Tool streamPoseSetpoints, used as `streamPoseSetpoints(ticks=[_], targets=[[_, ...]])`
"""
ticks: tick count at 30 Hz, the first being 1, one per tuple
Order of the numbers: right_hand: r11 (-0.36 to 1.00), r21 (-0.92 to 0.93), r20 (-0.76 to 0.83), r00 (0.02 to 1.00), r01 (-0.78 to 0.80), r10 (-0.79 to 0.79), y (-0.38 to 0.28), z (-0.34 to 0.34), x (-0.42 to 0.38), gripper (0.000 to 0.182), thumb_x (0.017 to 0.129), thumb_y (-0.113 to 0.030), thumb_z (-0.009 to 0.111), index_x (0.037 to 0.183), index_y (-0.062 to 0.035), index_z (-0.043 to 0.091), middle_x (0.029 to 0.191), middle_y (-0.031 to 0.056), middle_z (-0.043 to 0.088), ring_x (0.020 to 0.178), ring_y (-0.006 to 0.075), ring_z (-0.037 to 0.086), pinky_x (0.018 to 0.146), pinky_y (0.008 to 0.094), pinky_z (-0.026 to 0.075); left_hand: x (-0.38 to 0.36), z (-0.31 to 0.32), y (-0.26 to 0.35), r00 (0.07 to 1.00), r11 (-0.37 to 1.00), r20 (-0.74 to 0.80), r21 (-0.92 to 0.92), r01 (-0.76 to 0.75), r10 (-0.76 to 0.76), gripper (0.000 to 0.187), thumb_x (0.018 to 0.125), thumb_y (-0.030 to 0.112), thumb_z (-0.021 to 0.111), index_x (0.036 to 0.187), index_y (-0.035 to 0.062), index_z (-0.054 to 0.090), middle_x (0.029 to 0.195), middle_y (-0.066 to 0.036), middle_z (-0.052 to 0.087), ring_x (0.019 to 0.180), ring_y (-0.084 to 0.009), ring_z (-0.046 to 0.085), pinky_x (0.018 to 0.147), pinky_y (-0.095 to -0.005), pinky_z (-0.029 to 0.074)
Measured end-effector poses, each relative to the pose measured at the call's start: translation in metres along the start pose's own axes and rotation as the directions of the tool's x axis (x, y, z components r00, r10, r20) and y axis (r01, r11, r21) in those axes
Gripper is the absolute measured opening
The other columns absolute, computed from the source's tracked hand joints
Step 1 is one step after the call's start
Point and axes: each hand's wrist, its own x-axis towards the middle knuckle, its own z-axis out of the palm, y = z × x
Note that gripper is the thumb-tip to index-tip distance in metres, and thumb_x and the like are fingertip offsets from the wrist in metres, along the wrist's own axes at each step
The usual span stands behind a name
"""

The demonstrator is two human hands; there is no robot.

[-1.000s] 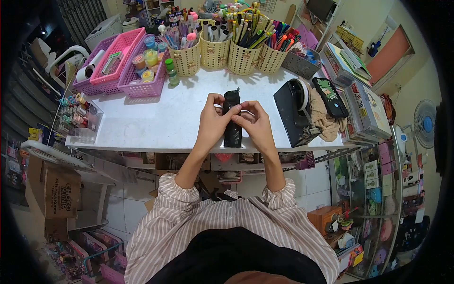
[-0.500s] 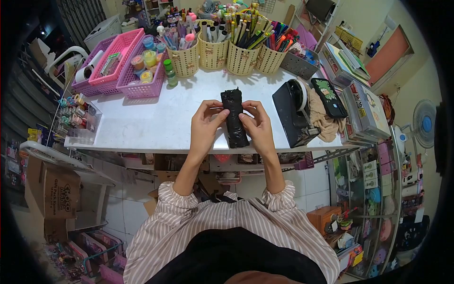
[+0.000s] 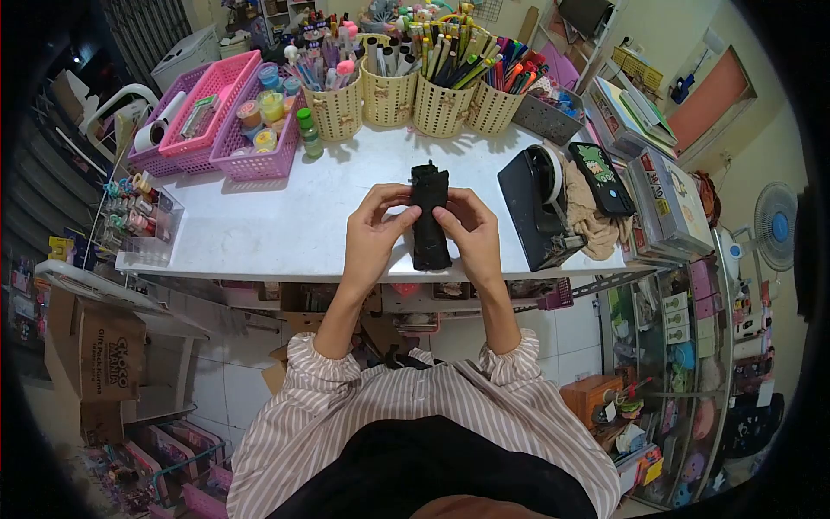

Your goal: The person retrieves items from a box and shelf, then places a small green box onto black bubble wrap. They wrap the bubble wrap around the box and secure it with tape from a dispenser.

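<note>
black wrapped bundle (image 3: 429, 218) now upright again, not tilted | left hand (image 3: 373, 232) + right hand (image 3: 471, 232) fingers closed round it | lifted just off counter (image 3: 285, 221)

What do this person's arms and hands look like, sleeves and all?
Both hands, left and right, are bare: no gloves, and no rings or watch that I can make out. The forearms are uncovered. The sleeves are pushed up, white with thin brownish stripes, gathered at the cuffs.

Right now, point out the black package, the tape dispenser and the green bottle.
black package (image 3: 429, 227), head view, middle of its wrapped body between the hands
tape dispenser (image 3: 529, 208), head view, its black side panel
green bottle (image 3: 309, 137), head view, its body below the cap
</note>
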Motion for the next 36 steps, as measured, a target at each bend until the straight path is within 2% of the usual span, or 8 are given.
streamPoseSetpoints(ticks=[1,3,6,9,19,27,31,36], targets=[[1.000,0.000,0.005,1.000,0.005,-0.005,-0.002,0.000,0.003,0.030,0.081,-0.002,0.063,0.109,0.0019,0.053,0.100,0.0082,0.060,0.092,0.0126,0.057,0.077,0.0246,0.048,0.001,0.000,0.002,1.000,1.000,-0.002,0.001,-0.006,0.006,0.025,0.080,0.000,0.064,0.104,-0.0014,0.057,0.103,-0.007,0.056,0.097,-0.0156,0.055,0.083,-0.0267,0.048],[0.949,-0.193,0.031,0.968,0.251,-0.250,-0.004,-0.002,0.006,0.034,0.078,0.001,0.064,0.110,-0.0001,0.053,0.102,0.0081,0.061,0.096,0.0141,0.056,0.079,0.0253,0.044,0.001,-0.001,0.006,0.968,0.969,0.042,-0.008,-0.248,0.248,0.027,0.075,-0.005,0.065,0.101,-0.0023,0.058,0.103,-0.008,0.055,0.098,-0.0162,0.056,0.083,-0.0263,0.048],[0.943,-0.153,0.115,0.953,0.295,-0.279,-0.015,-0.001,0.006,0.037,0.075,0.005,0.063,0.110,-0.0010,0.054,0.110,0.0110,0.061,0.101,0.0162,0.055,0.080,0.0249,0.041,-0.003,-0.002,0.020,0.908,0.893,0.099,0.166,-0.419,0.408,0.030,0.069,-0.009,0.066,0.097,-0.0013,0.060,0.103,-0.009,0.057,0.097,-0.0175,0.057,0.083,-0.0271,0.047],[0.930,-0.072,0.159,0.924,0.361,-0.347,-0.008,-0.002,0.005,0.037,0.073,0.008,0.062,0.108,-0.0011,0.055,0.113,0.0129,0.060,0.104,0.0182,0.055,0.084,0.0276,0.043,-0.009,-0.006,0.019,0.896,0.843,0.108,0.305,-0.442,0.431,0.029,0.067,-0.008,0.068,0.094,0.0006,0.062,0.103,-0.009,0.059,0.097,-0.0196,0.058,0.083,-0.0288,0.047],[0.861,-0.269,0.265,0.893,0.431,-0.364,-0.001,-0.002,-0.004,0.030,0.067,0.005,0.065,0.096,-0.0012,0.064,0.112,0.0127,0.061,0.100,0.0242,0.058,0.087,0.0317,0.045,-0.019,-0.019,0.013,0.900,0.808,0.162,0.399,-0.434,0.404,0.026,0.066,-0.002,0.071,0.091,0.0021,0.065,0.103,-0.009,0.059,0.096,-0.0220,0.059,0.083,-0.0294,0.047],[0.811,-0.400,0.321,0.894,0.427,-0.313,-0.004,-0.015,-0.032,0.027,0.063,0.009,0.063,0.088,-0.0003,0.067,0.104,0.0102,0.062,0.093,0.0218,0.061,0.072,0.0286,0.053,-0.048,-0.019,0.020,0.894,0.738,0.291,0.507,-0.446,0.340,0.025,0.063,-0.008,0.065,0.086,-0.0011,0.064,0.105,-0.013,0.059,0.099,-0.0256,0.058,0.082,-0.0330,0.048],[0.665,-0.489,0.401,0.823,0.564,-0.403,0.001,-0.018,-0.046,0.030,0.057,0.010,0.064,0.085,0.0002,0.066,0.097,0.0096,0.064,0.085,0.0223,0.061,0.063,0.0283,0.052,-0.063,-0.020,0.017,0.830,0.636,0.400,0.534,-0.556,0.389,0.026,0.061,-0.005,0.069,0.085,-0.0043,0.062,0.105,-0.012,0.060,0.096,-0.0273,0.057,0.080,-0.0342,0.049],[0.486,-0.526,0.471,0.715,0.698,-0.517,0.017,-0.021,-0.055,0.027,0.056,0.000,0.069,0.082,-0.0027,0.067,0.094,0.0047,0.066,0.081,0.0210,0.058,0.068,0.0305,0.050,-0.075,-0.024,0.001,0.810,0.591,0.420,0.554,-0.586,0.408,0.025,0.059,-0.005,0.069,0.083,-0.0050,0.063,0.101,-0.012,0.061,0.095,-0.0272,0.059,0.080,-0.0346,0.049]])
